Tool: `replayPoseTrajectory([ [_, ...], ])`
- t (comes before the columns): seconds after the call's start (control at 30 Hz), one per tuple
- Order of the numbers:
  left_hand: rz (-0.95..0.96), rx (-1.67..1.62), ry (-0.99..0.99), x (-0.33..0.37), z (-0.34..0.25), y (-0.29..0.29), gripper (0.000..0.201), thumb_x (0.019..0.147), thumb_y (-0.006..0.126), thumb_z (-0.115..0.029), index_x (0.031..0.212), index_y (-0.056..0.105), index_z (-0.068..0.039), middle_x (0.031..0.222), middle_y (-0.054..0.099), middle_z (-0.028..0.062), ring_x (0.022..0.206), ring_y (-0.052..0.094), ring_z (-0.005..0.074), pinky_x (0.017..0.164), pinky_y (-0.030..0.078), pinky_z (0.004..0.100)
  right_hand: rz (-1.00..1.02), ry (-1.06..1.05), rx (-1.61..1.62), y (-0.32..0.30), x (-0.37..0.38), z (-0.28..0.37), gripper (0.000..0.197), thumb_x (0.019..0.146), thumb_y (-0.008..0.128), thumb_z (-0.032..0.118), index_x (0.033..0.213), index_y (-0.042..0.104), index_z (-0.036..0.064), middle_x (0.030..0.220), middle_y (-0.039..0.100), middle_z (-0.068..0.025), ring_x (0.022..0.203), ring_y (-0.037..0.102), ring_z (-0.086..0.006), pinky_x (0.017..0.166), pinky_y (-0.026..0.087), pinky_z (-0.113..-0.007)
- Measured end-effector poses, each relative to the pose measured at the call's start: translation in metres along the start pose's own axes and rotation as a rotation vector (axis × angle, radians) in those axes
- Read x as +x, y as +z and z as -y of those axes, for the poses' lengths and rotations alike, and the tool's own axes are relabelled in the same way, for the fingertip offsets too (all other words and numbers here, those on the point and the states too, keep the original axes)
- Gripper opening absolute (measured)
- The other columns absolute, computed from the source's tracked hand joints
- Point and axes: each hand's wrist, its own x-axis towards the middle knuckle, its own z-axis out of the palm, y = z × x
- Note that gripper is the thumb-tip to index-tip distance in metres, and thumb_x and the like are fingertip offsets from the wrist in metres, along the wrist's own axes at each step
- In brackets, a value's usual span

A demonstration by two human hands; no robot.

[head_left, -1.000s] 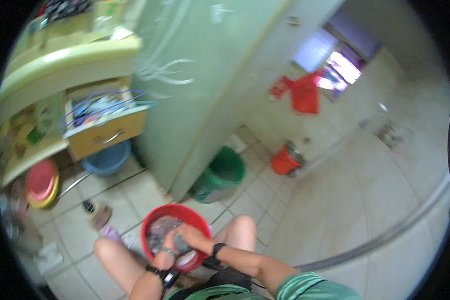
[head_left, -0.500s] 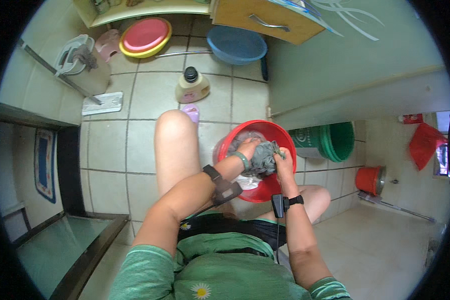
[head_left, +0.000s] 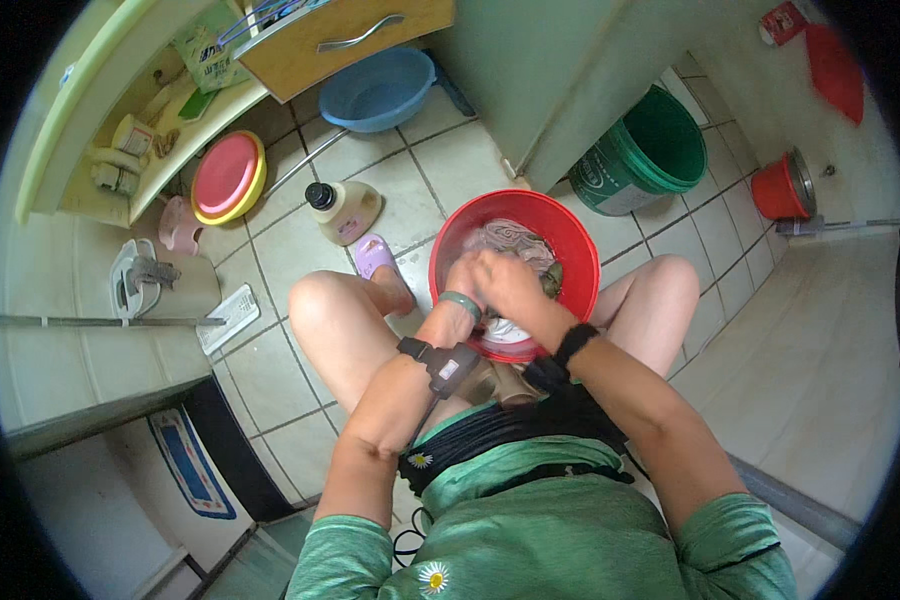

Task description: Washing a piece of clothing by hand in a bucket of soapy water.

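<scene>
A red tub (head_left: 577, 235) stands on the tiles between my knees with wet laundry inside. My left hand (head_left: 466, 280) and my right hand (head_left: 510, 285) meet over its near left part, the right lying partly across the left. Both look closed, fingers bent inward and slightly blurred; whatever is between them is hidden. Beyond the hands lies a crumpled greyish-pink cloth (head_left: 518, 240). A dark olive cloth (head_left: 551, 280) shows to the right of my right hand, and a white cloth (head_left: 503, 331) lies beneath my wrists.
A detergent bottle (head_left: 344, 211) with a black cap stands ahead, near my foot in a purple slipper (head_left: 373, 256). A green bucket (head_left: 610, 175) is just beyond the tub, right. Farther off are a blue basin (head_left: 378, 90), stacked pink and yellow basins (head_left: 229, 178) and a small red bucket (head_left: 780, 188).
My hands, apart around a grey cloth before, have come together lower over the tub. The grey cloth is no longer spread between them. The view has turned and shifted.
</scene>
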Motion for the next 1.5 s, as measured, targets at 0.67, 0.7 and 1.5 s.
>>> replayPoseTrajectory([
  [0.67, 0.368, 0.296, 0.236, -0.042, -0.018, 0.024, 0.062, 0.088, 0.046, -0.052, 0.132, 0.033, -0.012, 0.11, 0.051, 0.0104, 0.098, 0.052, 0.0213, 0.086, 0.043, 0.0313, 0.058, 0.265, 0.436, -0.059, -0.002, -0.052, 0.056, 0.076, 0.065, 0.036, 0.118, 0.049, 0.0026, 0.107, 0.058, -0.0182, 0.1, 0.057, -0.0277, 0.087, 0.043, -0.034],
  [0.7, 0.445, 0.687, 0.517, -0.033, -0.018, 0.019, 0.063, 0.086, 0.052, -0.046, 0.133, 0.031, -0.01, 0.115, 0.049, 0.0106, 0.102, 0.051, 0.0219, 0.089, 0.041, 0.0319, 0.039, 0.261, 0.53, -0.066, 0.006, -0.048, 0.053, 0.076, 0.066, 0.033, 0.115, 0.05, 0.0019, 0.103, 0.059, -0.016, 0.096, 0.057, -0.0242, 0.084, 0.044, -0.033],
  [1.5, 0.211, 0.121, 0.168, 0.0, -0.005, -0.016, 0.056, 0.084, 0.044, -0.059, 0.102, 0.059, -0.009, 0.099, 0.062, 0.011, 0.091, 0.059, 0.0275, 0.082, 0.047, 0.0428, -0.131, 0.106, 0.172, -0.007, 0.003, 0.008, 0.037, 0.073, 0.062, 0.03, 0.098, 0.053, 0.0055, 0.096, 0.057, -0.0199, 0.088, 0.056, -0.038, 0.075, 0.045, -0.046],
])
